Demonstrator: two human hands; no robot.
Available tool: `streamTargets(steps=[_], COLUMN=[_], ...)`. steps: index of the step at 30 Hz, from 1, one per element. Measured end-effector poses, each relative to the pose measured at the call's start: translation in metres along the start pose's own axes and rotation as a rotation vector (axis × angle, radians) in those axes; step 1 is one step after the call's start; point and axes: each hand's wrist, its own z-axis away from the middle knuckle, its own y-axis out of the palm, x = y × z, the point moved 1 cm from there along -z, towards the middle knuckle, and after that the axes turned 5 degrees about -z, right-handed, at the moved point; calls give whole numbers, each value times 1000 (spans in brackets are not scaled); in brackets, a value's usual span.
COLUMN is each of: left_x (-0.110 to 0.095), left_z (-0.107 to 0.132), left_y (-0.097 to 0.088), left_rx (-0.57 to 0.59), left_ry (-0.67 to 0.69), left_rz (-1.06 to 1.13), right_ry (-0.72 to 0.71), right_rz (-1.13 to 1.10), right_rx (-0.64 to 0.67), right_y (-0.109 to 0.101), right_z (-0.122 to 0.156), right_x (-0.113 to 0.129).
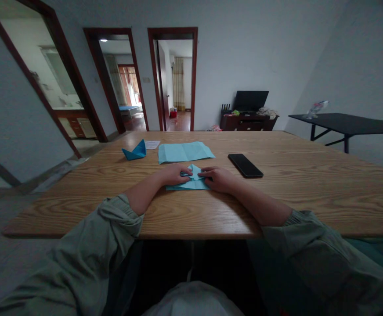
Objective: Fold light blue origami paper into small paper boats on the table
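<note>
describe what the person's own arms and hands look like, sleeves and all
The left sleeve and right sleeve are loose, dull grey-green cloth, wrinkled and pushed up so the forearms are bare. The right one's end looks gathered; the left one's looks bunched and folded. The left grip and right grip are ungloved, with no rings or watch visible.

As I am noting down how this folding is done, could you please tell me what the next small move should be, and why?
I would probably press down the upper folds of the partly folded light-blue paper: the left hand and right hand both touch it, one at each side of its pointed upper part.
</note>
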Motion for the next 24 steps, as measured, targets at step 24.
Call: streamTargets(steps=[24], left_x=[-3], left_z=[4], left_y=[-6], left_rx=[142], left_ry=[36], left_rz=[6], right_ry=[-78], right_rz=[-250], right_rx=[6], right_y=[-3], right_z=[0], right_x=[5])
